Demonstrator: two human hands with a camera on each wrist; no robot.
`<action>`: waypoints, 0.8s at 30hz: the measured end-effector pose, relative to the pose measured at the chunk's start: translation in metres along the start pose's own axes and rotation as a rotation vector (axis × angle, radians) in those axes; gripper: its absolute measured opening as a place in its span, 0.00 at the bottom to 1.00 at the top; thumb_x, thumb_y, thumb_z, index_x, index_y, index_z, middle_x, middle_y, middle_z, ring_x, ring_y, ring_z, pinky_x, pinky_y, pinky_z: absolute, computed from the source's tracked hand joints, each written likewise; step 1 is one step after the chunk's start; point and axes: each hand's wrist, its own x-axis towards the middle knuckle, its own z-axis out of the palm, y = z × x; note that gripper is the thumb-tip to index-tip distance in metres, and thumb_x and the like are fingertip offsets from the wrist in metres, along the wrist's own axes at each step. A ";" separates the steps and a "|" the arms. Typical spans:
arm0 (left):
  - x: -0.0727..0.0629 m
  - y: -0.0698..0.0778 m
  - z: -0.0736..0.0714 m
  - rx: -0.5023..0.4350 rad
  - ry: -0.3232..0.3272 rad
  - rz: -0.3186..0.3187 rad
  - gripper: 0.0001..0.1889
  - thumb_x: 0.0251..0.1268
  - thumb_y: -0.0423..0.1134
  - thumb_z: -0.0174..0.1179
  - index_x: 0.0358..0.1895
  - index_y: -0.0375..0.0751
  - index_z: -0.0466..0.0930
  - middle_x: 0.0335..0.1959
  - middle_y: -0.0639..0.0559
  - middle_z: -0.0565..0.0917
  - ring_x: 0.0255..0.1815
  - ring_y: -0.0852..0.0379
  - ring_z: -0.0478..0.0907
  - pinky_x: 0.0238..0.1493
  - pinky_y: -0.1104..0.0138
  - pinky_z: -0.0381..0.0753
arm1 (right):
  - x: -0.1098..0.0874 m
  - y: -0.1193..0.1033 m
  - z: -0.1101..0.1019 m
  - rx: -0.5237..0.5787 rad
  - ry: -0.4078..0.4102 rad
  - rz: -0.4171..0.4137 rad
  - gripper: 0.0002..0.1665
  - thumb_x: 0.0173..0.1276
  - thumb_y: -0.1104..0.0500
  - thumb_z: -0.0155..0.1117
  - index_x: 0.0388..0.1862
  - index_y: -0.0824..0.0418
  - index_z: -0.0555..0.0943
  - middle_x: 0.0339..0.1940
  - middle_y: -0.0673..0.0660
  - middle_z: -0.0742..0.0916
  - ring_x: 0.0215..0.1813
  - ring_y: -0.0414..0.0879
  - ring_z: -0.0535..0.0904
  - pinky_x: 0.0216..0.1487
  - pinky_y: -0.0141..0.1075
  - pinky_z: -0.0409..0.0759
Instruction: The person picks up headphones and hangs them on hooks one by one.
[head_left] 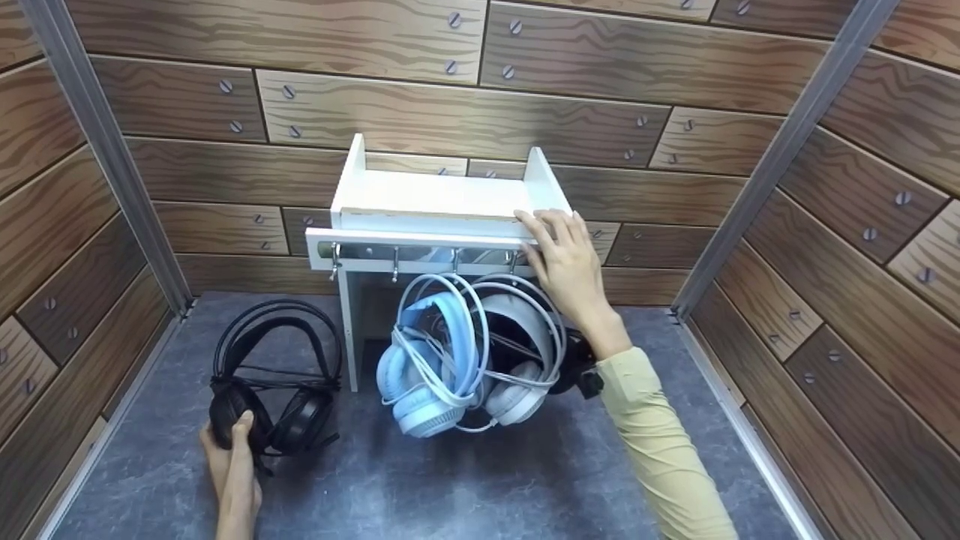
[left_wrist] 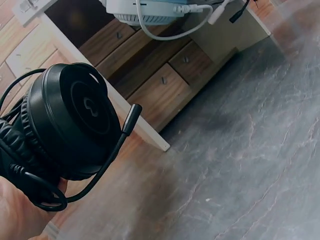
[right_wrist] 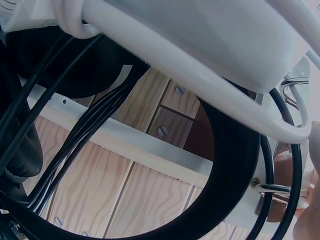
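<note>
My left hand grips a black headset by one ear cup, left of a white shelf rack. The headset's headband points up, and its microphone boom sticks out in the left wrist view. My right hand rests on the rack's right front corner, fingers spread over the edge and thumb near the hook rail. Below that rail hang a light blue headset and a white headset. Another black headset hangs behind the white one, partly hidden.
Two hooks at the rail's left end, including the outermost hook, carry nothing. Loose cables dangle from the hanging headsets. Wood-patterned walls surround the dark grey floor, with metal posts at the corners.
</note>
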 end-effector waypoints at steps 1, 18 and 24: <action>-0.001 0.000 0.000 -0.015 -0.002 0.004 0.19 0.71 0.47 0.61 0.58 0.58 0.64 0.42 0.66 0.77 0.37 0.73 0.76 0.41 0.80 0.74 | 0.000 0.000 0.000 0.000 0.000 -0.001 0.25 0.80 0.47 0.51 0.74 0.47 0.71 0.63 0.59 0.79 0.70 0.55 0.70 0.79 0.52 0.54; -0.034 -0.001 -0.011 -0.291 -0.150 0.039 0.27 0.77 0.39 0.51 0.75 0.56 0.58 0.56 0.63 0.75 0.54 0.70 0.76 0.55 0.78 0.73 | 0.000 0.000 0.000 0.003 -0.005 0.001 0.26 0.81 0.47 0.51 0.74 0.47 0.71 0.63 0.59 0.79 0.70 0.55 0.70 0.80 0.51 0.53; -0.048 0.005 -0.011 -0.317 -0.200 0.059 0.19 0.77 0.36 0.49 0.66 0.56 0.66 0.52 0.65 0.80 0.51 0.69 0.79 0.52 0.77 0.78 | 0.000 0.000 0.000 -0.002 -0.006 -0.002 0.25 0.81 0.47 0.51 0.74 0.47 0.71 0.63 0.59 0.79 0.70 0.55 0.70 0.80 0.51 0.53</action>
